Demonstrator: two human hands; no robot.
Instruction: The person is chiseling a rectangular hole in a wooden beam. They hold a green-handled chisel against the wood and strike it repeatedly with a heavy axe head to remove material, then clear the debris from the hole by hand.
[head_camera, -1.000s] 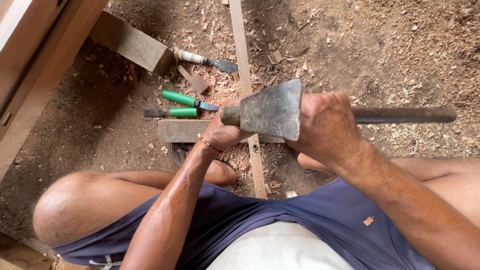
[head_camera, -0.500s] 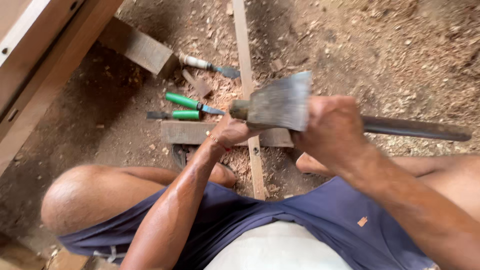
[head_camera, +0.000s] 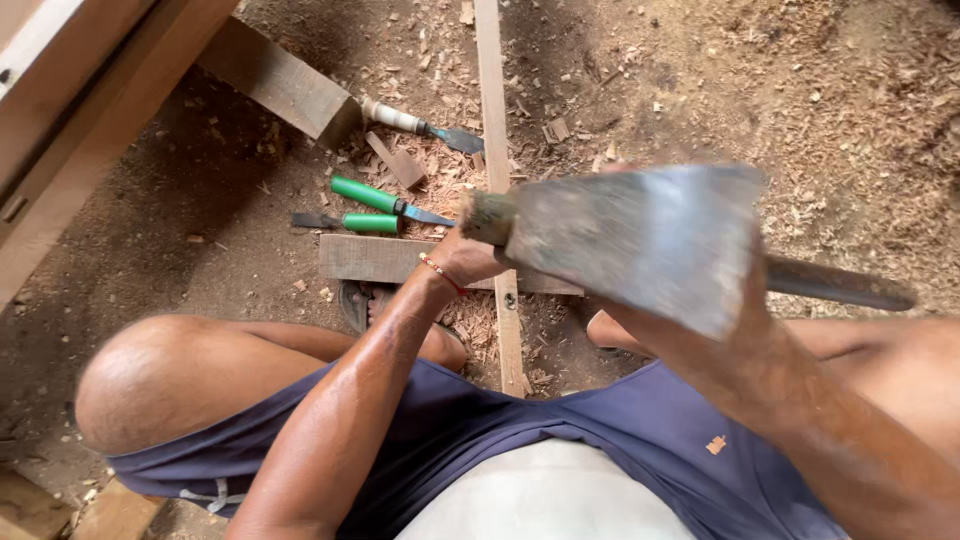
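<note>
My right hand (head_camera: 700, 345) grips a hatchet close behind its broad grey head (head_camera: 640, 245). The head is raised near the camera, blurred, and hides most of that hand. The hatchet's dark handle (head_camera: 840, 285) sticks out to the right. My left hand (head_camera: 462, 262) is closed around an upright chisel whose round wooden butt (head_camera: 488, 216) shows above the fist. The chisel stands over a long thin wood strip (head_camera: 490, 100) where it crosses a flat wood block (head_camera: 370, 258). The chisel's blade is hidden.
Two green-handled chisels (head_camera: 365, 195) (head_camera: 370, 223) lie just beyond the block. A pale-handled chisel (head_camera: 400, 118) lies by a thick timber (head_camera: 280, 85). A wooden frame (head_camera: 70, 130) runs along the left. Wood chips cover the dirt floor; my bent knees flank the strip.
The hatchet head has risen toward the camera and looks larger and blurred. My left hand has stayed on the chisel at the same spot.
</note>
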